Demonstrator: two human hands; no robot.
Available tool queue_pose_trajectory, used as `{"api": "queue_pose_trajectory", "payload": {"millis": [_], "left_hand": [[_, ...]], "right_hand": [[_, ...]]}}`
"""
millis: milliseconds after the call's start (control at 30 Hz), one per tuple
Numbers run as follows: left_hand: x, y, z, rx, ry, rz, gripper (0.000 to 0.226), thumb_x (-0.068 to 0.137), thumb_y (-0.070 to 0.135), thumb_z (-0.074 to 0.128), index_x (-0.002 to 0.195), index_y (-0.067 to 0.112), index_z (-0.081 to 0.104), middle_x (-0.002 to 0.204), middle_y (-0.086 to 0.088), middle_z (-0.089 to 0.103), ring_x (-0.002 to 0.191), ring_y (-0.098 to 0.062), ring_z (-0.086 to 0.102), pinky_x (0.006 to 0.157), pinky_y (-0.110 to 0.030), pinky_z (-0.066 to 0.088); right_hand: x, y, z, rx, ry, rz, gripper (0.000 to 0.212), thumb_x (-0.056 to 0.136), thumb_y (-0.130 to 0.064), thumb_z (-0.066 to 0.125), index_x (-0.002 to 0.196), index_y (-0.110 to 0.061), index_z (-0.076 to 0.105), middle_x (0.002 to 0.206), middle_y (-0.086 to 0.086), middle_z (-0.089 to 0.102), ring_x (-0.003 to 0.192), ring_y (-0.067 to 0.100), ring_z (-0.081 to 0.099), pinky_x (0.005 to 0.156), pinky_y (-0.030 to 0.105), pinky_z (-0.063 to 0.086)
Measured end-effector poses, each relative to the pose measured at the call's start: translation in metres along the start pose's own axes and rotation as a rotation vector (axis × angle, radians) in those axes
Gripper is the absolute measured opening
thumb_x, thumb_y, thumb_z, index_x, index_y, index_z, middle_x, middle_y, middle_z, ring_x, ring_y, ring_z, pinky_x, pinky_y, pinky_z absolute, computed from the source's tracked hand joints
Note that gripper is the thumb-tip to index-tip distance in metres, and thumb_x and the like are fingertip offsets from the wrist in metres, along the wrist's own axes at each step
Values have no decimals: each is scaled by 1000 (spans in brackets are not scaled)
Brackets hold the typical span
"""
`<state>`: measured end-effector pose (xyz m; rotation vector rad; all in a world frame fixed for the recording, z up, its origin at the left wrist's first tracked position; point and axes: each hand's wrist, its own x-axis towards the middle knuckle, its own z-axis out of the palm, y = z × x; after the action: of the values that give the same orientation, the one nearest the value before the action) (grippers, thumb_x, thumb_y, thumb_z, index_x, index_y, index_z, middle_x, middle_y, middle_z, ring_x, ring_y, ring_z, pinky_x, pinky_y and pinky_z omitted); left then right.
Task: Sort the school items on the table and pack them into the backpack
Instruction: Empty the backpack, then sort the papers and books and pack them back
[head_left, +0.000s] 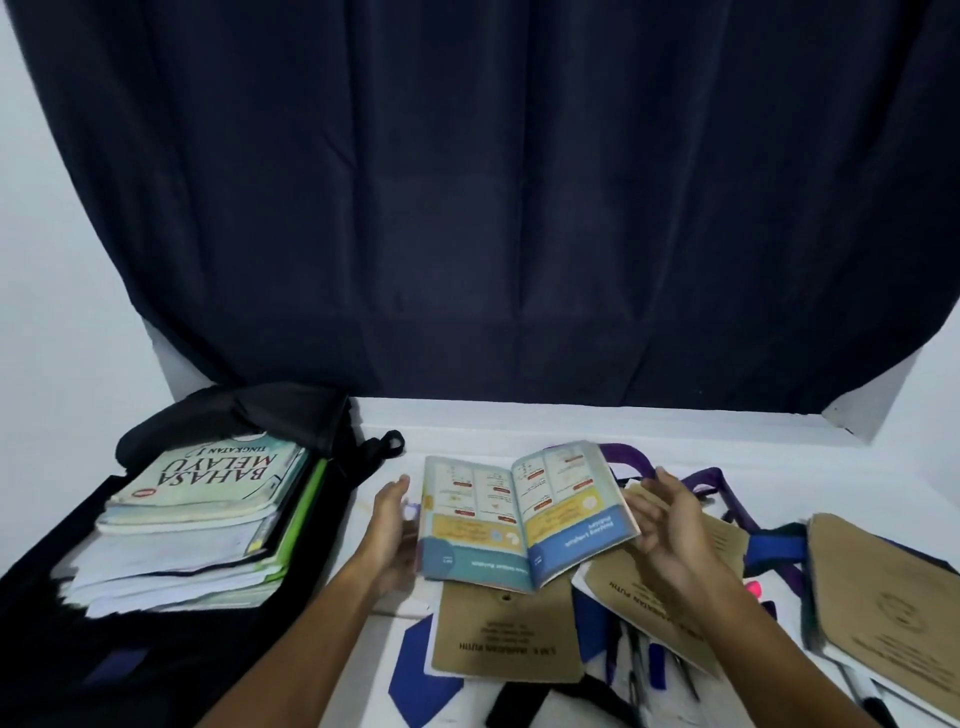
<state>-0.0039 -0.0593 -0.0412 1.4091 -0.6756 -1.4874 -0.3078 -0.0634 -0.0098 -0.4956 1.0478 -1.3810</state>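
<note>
An open colourful booklet (524, 519) sits half folded in a V between my two hands, above the brown notebooks. My left hand (389, 525) touches its left cover with straight fingers, and my right hand (670, 525) lies against its right cover with its fingers loosely spread. To the left, the black backpack (62, 649) lies open with a stack of books (208, 519) in it, a "Bahasa Melayu" textbook on top. One brown notebook (509, 639) lies under the booklet, another (613, 587) under my right forearm, and a third (893, 608) at the far right.
The white table (519, 421) meets a wall hung with a dark curtain (467, 208). Purple straps (628, 457), a blue strap (779, 551), a pink highlighter (753, 588) and several pens (639, 670) lie among the notebooks on the right.
</note>
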Motion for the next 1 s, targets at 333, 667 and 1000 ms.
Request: {"api": "queue_pose_trajectory", "payload": {"millis": [333,667,1000], "left_hand": [[-10,4,12,61,-189,80,45,100,48,40,138,24,48,123,-4,60,94,-26,69,76,-45,59],[-8,2,4,-152,-180,-22,65,89,-15,50,144,18,38,112,-13,65,78,-29,72,55,-38,59],[-55,46,-51,-211,-149,129,65,87,-18,50,145,9,39,107,-11,68,75,-24,72,53,-32,59]], "right_hand": [[-21,48,74,-741,-359,-98,31,100,-24,50,127,-12,60,117,6,65,106,18,61,85,27,47],[-9,76,62,-535,-314,128,27,96,-7,54,120,-15,64,130,5,55,115,21,54,76,35,56],[-40,68,127,-197,-541,219,52,78,5,64,127,-11,57,107,17,71,86,25,72,62,32,60]]}}
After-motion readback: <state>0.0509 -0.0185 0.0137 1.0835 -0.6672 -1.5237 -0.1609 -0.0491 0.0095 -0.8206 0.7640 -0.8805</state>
